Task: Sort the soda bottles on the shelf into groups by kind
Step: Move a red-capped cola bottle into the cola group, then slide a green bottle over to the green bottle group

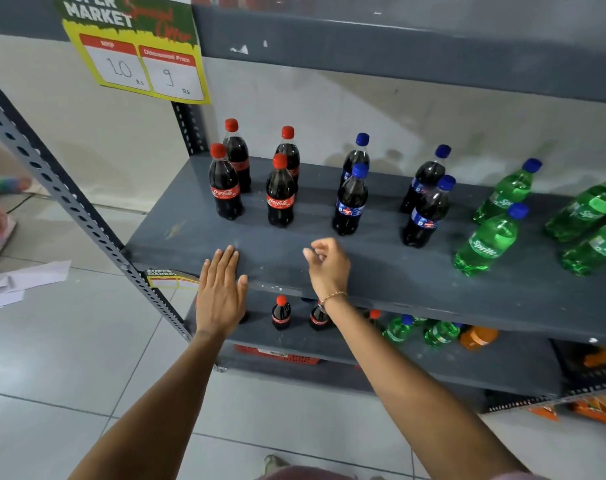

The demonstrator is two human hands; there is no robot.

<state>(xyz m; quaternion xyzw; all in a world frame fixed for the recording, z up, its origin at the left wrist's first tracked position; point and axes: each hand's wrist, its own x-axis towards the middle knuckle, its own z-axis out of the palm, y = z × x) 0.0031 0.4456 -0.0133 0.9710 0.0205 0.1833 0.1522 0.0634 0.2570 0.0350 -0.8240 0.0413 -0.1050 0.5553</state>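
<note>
Sort looks basically done on the grey metal shelf point(381, 271): four red-capped cola bottles point(225, 188) on the left, four blue-capped cola bottles point(350, 202) in the middle, green lemon-lime bottles point(486, 240) on the right, each cluster well apart from the next. No strays visible between groups, though the right group runs off frame so I can't confirm the count there. Left hand point(220, 289) is flat, fingers together and extended, palm down at the shelf's front edge, holding nothing. Right hand point(327, 268) is loosely curled, thumb and fingers half closed on nothing, hovering just in front of the gap between red and blue groups. Bottles are clear plastic, waisted contour, screw caps, glossy wrap labels; dark liquid in two groups, green-tinted plastic in the third. Shelf is painted sheet metal, scuffed and speckled, on a perforated angle post point(69, 202). Lower shelf point(502, 362) has mixed small bottles; my guess is that's separate or left to do.
</note>
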